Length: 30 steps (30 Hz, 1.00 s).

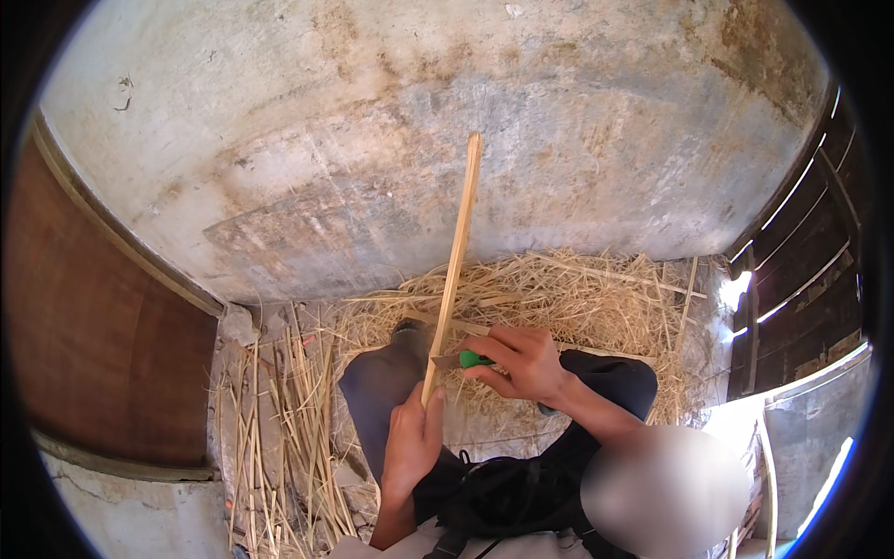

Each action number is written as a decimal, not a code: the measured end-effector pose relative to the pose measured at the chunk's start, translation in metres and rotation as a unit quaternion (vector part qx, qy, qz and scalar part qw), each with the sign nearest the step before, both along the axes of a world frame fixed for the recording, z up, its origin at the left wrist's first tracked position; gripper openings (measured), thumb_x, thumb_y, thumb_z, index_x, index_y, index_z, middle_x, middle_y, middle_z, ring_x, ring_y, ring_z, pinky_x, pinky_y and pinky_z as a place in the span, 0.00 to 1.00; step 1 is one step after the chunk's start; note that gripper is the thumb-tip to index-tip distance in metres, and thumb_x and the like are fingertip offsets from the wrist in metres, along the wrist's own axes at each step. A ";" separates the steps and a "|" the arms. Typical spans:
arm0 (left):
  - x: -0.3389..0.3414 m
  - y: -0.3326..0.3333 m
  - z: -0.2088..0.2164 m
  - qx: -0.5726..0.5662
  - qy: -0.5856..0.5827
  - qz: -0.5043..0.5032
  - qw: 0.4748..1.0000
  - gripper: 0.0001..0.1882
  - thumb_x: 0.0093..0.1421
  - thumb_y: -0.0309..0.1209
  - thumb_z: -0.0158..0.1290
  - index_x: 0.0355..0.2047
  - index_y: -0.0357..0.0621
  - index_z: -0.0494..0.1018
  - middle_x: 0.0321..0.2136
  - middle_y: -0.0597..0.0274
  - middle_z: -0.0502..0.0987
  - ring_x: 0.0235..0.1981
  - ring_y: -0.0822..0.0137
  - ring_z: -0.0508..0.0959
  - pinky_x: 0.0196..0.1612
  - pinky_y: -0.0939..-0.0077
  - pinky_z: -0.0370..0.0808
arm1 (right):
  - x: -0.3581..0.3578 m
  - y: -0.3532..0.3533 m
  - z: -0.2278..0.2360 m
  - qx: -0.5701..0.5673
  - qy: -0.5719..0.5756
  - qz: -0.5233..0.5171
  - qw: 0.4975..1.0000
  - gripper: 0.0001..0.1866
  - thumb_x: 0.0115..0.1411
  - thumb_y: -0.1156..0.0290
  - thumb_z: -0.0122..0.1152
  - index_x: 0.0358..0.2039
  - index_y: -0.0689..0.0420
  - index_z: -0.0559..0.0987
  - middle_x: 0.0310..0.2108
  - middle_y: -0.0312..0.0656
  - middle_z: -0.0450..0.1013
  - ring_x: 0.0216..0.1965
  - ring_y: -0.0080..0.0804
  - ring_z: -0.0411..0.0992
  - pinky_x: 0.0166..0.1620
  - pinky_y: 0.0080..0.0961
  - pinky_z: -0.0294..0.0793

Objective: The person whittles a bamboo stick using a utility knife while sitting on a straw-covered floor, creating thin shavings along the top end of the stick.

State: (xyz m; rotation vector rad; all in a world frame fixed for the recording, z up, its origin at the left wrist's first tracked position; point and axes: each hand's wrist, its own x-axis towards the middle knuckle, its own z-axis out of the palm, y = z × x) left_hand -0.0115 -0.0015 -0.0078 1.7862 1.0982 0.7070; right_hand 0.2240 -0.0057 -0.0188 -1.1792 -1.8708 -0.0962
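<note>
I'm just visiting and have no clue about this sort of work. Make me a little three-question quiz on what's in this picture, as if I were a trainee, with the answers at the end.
1. Multiple choice: the handle of the knife in the right hand is: A red; B green; C blue.
2. True or false: the left hand holds the long pale strip near the end closer to the person.
3. Short answer: what lies heaped at the foot of the wall?

Key:
1. B, green.
2. True.
3. Thin pale shavings.
</note>
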 end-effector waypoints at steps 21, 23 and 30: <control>0.000 -0.023 -0.020 -0.013 0.059 -0.012 0.998 0.12 0.77 0.31 0.50 0.43 0.31 0.74 0.24 0.30 0.75 0.32 0.27 0.79 0.32 0.42 0.73 | 0.045 0.020 0.016 -0.021 0.046 -0.194 0.980 0.14 0.67 0.61 0.73 0.46 0.57 0.87 0.33 0.41 0.83 0.25 0.38 0.80 0.28 0.32 0.77; 0.001 -0.024 -0.019 -0.019 0.064 -0.014 0.998 0.12 0.77 0.31 0.50 0.43 0.31 0.74 0.24 0.31 0.75 0.31 0.28 0.78 0.32 0.41 0.73 | 0.048 0.019 0.015 -0.024 0.074 -0.175 0.982 0.14 0.68 0.65 0.72 0.47 0.60 0.87 0.34 0.44 0.83 0.27 0.40 0.81 0.30 0.32 0.78; 0.000 -0.022 -0.006 -0.020 0.054 -0.025 0.998 0.13 0.78 0.33 0.50 0.42 0.32 0.73 0.22 0.34 0.74 0.30 0.29 0.79 0.31 0.43 0.72 | 0.050 0.012 0.018 -0.017 0.079 -0.125 0.989 0.14 0.67 0.64 0.74 0.47 0.59 0.86 0.36 0.43 0.84 0.30 0.40 0.83 0.32 0.31 0.81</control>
